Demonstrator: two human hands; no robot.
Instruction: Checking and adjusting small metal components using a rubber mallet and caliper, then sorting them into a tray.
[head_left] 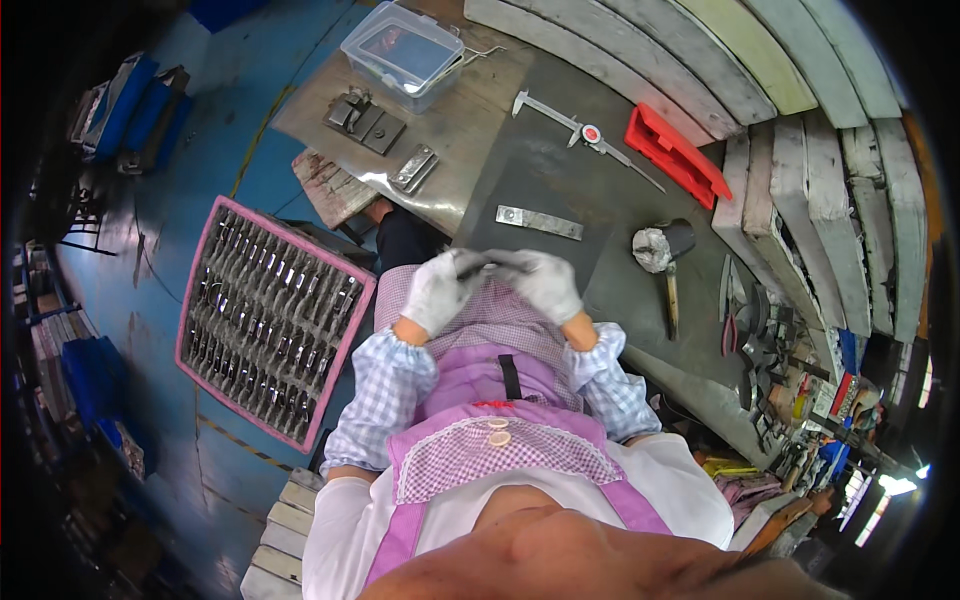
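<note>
Lilac apron (505, 440) nearest me, left hand (437, 292) and right hand (548, 290), white-gloved, meeting before it at a workbench (620, 290).
Blue floor (235, 110) spreads off to the left; the bench's edge runs close by the hands, and a dark grey stretch parts them from the mallet (655, 250). Their curled fingers blur together, so I cannot tell what they grip. Just beyond, on the bench, lies a flat, mottled, silvery metal strip (550, 223).

A gap opens between metal strip (540, 223) and hammer (671, 285), caliper (590, 135) lying beyond.
</note>
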